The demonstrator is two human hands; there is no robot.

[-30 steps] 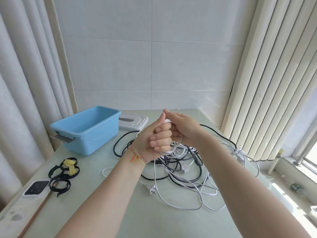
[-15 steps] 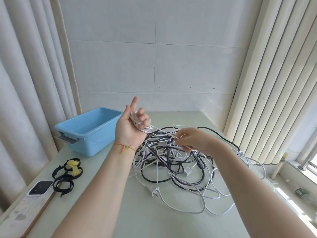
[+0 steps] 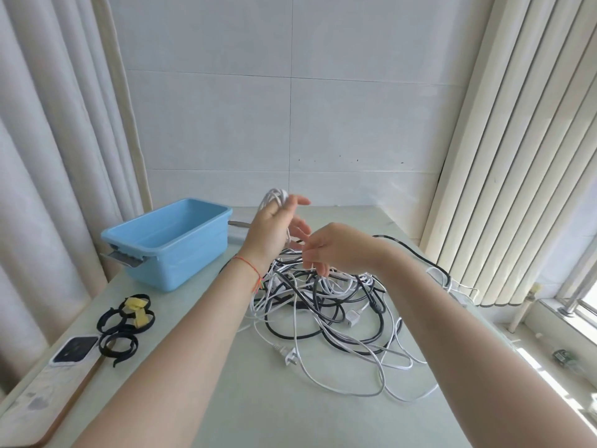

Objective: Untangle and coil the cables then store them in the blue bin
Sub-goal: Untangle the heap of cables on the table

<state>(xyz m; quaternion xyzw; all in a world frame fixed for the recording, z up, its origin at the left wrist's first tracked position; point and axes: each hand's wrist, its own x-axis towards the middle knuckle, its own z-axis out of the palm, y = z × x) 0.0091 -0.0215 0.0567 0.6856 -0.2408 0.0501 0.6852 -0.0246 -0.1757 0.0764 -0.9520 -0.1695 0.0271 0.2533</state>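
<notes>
The left hand [image 3: 271, 231] was raised above the table [image 3: 226, 399], palm toward the camera, with loops of white cable [image 3: 274, 197] wound around its fingers; the small coil stood roughly upright, its top rising past the fingertips toward the wall. The fingers were partly spread and blurred, so I could not tell how firmly they held the loops. The right hand [image 3: 336, 250] sat just beside it, lower down, its fingers curled and pinching a strand of that white cable, which ran down into the pile.

The tangled pile of cables [image 3: 323, 305], black and white, lay on the table beneath both hands, spreading toward the near right. A white plug [image 3: 289, 354] lay at its near edge, prongs pointing left and away from the camera.

The blue bin [image 3: 168, 240] stood open on the left, its long side running from near left to far right. Nearer the camera lay black straps [image 3: 124, 324] with yellow tags.
</notes>
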